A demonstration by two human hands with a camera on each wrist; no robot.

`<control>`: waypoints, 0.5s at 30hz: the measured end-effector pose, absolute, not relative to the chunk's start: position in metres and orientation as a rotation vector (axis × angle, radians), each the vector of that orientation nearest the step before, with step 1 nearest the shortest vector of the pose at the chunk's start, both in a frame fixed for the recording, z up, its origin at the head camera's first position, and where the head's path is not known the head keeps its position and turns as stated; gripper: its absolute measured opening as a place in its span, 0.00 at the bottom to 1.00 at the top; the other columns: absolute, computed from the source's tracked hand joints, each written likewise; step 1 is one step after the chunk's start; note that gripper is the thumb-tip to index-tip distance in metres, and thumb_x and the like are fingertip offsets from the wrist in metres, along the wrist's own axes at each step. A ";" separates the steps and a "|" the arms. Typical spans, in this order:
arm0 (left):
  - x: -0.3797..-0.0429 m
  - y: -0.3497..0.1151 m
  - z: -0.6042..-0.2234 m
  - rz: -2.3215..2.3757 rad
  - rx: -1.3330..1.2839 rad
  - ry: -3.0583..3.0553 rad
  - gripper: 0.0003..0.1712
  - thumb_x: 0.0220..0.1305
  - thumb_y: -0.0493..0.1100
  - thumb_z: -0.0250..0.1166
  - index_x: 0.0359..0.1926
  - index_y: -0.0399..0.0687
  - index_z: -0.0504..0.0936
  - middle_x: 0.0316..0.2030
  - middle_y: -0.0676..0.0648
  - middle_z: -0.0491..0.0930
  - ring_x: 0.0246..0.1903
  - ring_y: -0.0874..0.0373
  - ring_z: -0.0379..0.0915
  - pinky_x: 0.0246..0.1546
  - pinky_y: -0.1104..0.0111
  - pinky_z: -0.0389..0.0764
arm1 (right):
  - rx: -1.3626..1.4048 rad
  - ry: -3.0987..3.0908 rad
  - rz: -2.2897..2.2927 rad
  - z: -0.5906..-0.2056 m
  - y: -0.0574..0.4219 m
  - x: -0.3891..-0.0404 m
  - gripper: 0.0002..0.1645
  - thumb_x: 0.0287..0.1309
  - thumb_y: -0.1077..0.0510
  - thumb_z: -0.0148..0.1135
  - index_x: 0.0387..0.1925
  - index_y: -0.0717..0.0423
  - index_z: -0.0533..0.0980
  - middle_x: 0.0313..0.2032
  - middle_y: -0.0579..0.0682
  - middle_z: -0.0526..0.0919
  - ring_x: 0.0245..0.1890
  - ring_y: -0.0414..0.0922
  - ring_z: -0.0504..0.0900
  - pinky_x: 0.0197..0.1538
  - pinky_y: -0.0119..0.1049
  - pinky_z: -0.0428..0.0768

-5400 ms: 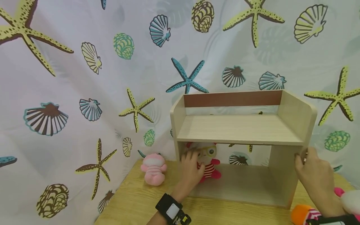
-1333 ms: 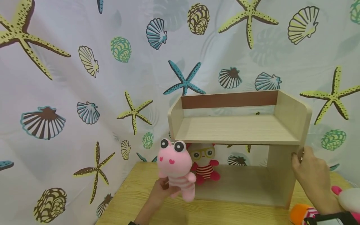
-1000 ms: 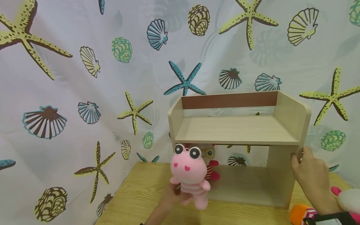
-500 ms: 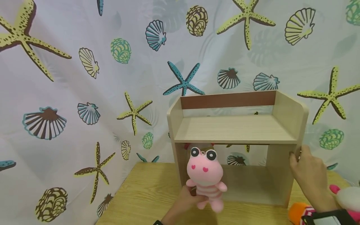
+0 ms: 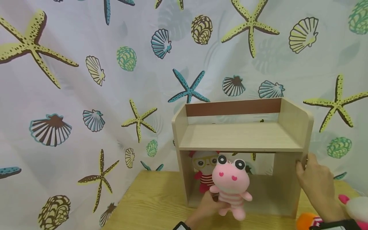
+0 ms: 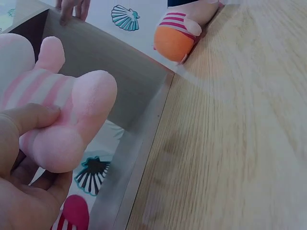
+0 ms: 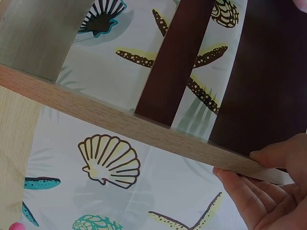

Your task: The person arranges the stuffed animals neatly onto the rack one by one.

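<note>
A pink plush frog (image 5: 231, 179) with striped body and heart cheeks is held upright in front of the shelf's lower compartment. My left hand (image 5: 207, 204) grips it by the lower body; in the left wrist view the thumb presses on its stripes. Behind it, at the left inside the wooden shelf (image 5: 241, 149), sits a plush toy with yellow glasses (image 5: 202, 169), partly hidden by the frog. My right hand (image 5: 317, 183) pinches the front edge of the shelf's right side panel, thumb on one face and fingers on the other in the right wrist view.
On the wooden table (image 5: 152, 201), right of the shelf, lie an orange plush toy (image 5: 306, 221) and a white and pink plush toy (image 5: 357, 207), both cut off by the frame or arm. A curtain (image 5: 86, 95) printed with shells and starfish hangs behind.
My left hand let go of the glasses toy in the shelf, took the pink frog from the table at left, and carried it rightward before the lower compartment. My right hand stays on the panel.
</note>
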State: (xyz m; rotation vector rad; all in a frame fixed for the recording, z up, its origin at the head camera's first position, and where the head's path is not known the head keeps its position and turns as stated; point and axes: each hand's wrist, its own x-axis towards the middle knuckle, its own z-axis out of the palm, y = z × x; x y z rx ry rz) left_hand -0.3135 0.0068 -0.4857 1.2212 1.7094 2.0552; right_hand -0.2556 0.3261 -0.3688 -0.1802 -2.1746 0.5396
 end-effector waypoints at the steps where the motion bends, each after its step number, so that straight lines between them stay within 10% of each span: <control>1: -0.314 0.011 -0.486 2.048 1.230 1.695 0.29 0.62 0.39 0.69 0.64 0.53 0.76 0.55 0.45 0.82 0.50 0.55 0.80 0.53 0.64 0.77 | -0.180 -2.175 0.541 -0.369 0.326 -0.256 0.16 0.61 0.64 0.60 0.36 0.75 0.65 0.19 0.76 0.71 0.20 0.78 0.73 0.20 0.65 0.69; 6: -0.319 0.036 -0.488 1.985 1.337 1.468 0.30 0.65 0.40 0.66 0.68 0.48 0.72 0.57 0.39 0.79 0.38 0.61 0.74 0.38 0.73 0.74 | -0.178 -2.149 0.532 -0.372 0.327 -0.256 0.15 0.59 0.64 0.61 0.33 0.73 0.65 0.18 0.77 0.70 0.21 0.79 0.71 0.22 0.69 0.67; 12: -0.317 0.054 -0.494 1.977 1.351 1.342 0.31 0.65 0.42 0.66 0.68 0.46 0.72 0.57 0.39 0.79 0.45 0.61 0.76 0.50 0.67 0.76 | -0.195 -2.177 0.539 -0.374 0.329 -0.252 0.15 0.60 0.64 0.60 0.32 0.72 0.65 0.15 0.73 0.70 0.18 0.76 0.71 0.19 0.64 0.67; 15: -0.322 0.063 -0.497 1.991 1.307 1.344 0.31 0.62 0.38 0.65 0.67 0.47 0.74 0.58 0.39 0.79 0.42 0.62 0.74 0.37 0.72 0.76 | -0.194 -2.175 0.539 -0.374 0.328 -0.252 0.14 0.60 0.64 0.60 0.33 0.73 0.65 0.17 0.74 0.71 0.19 0.76 0.72 0.19 0.64 0.68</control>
